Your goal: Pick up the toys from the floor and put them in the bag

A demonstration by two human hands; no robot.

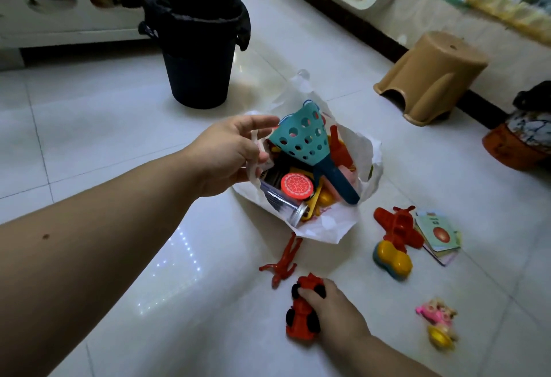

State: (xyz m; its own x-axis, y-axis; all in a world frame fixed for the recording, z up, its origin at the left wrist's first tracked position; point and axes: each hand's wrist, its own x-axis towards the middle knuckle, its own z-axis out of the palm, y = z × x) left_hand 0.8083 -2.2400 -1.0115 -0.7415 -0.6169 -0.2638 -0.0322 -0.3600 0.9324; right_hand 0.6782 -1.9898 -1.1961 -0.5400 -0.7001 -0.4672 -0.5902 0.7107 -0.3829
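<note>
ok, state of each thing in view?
bag: open, part full, edge held by left hand
teal scoop: in bag, sticking out
red car: on floor, gripped by right hand
red figure: on floor, untouched
red plane: on floor, untouched
yellow toy: on floor, untouched
cards: on floor, untouched
pink toy: on floor, untouched
bin: upright, lined

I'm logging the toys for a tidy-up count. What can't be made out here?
Head view:
Toys deep in the white bag: hidden under the teal scoop and each other.
The red car, right side: covered by the right hand.
The pink toy: too blurred to identify.
The dark thing at right edge: cut off.
</note>
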